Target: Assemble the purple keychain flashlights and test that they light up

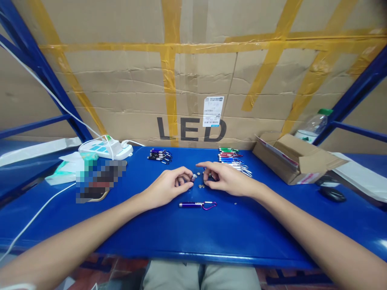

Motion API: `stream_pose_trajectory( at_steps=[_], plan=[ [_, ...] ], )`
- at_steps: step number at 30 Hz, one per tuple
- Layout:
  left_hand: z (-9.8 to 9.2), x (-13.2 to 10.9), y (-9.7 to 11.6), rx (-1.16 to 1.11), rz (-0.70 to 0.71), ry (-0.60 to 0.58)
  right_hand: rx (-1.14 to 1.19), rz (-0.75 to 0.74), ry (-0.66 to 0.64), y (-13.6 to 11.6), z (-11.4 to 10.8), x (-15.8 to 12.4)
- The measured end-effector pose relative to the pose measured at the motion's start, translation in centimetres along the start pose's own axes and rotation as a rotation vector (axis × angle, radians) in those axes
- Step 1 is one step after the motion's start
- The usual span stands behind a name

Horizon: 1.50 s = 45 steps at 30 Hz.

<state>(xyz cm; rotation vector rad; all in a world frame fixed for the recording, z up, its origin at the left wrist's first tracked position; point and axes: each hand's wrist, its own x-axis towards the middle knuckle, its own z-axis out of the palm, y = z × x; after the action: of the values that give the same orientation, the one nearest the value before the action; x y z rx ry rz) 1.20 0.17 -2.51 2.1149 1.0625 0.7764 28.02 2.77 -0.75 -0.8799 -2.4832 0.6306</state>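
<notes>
The left hand [169,187] rests on the blue surface [127,233] near its middle. Its fingers are curled, and thumb and forefinger pinch a small cap [194,177], purple and silver. The right hand [223,179] lies just beside it, palm down, with the forefinger stretched toward the left. Its other fingers are bent over something small, and I cannot tell if they grip it. Between the two hands, a few button cells [201,186] lie on the surface. A purple keychain flashlight [191,204] with a pink carabiner lies a little closer to the front edge, apart from both hands.

Near the back edge there are two groups of the same flashlights: a dark group [160,156] to the left and a coloured group [231,158] to the right. An open cardboard box [293,159] stands toward the right edge, with a computer mouse [332,194] near it. A white power strip [105,149] lies at the back left.
</notes>
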Motion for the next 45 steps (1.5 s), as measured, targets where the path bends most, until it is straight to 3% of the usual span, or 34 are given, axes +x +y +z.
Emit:
stream_pose_trajectory(
  at_steps=[5,11,21,31,39,43,45],
  plan=[
    [0.0,-0.1,0.1,0.083,0.009,-0.025,0.227,0.012,0.147,-1.1,0.4,0.2],
    [0.0,-0.2,0.3,0.1,0.058,-0.016,0.341,-0.001,0.181,-2.2,1.3,0.2],
    [0.1,-0.2,0.5,0.056,0.056,0.004,0.221,-0.047,0.228,-2.3,1.4,0.1],
    [-0.2,-0.2,0.4,0.191,0.203,0.08,0.061,-0.118,0.247,-2.0,1.4,0.0],
    [-0.2,-0.3,0.5,0.171,0.214,0.087,-0.029,-0.207,0.289,-2.4,1.3,-0.2],
    [-0.4,-0.3,0.4,0.144,0.246,0.115,-0.082,-0.178,0.325,-2.0,0.9,-0.3],
    [-0.5,-0.3,0.3,0.139,0.267,0.129,-0.136,-0.141,0.282,-1.5,0.7,-0.3]
  ],
)
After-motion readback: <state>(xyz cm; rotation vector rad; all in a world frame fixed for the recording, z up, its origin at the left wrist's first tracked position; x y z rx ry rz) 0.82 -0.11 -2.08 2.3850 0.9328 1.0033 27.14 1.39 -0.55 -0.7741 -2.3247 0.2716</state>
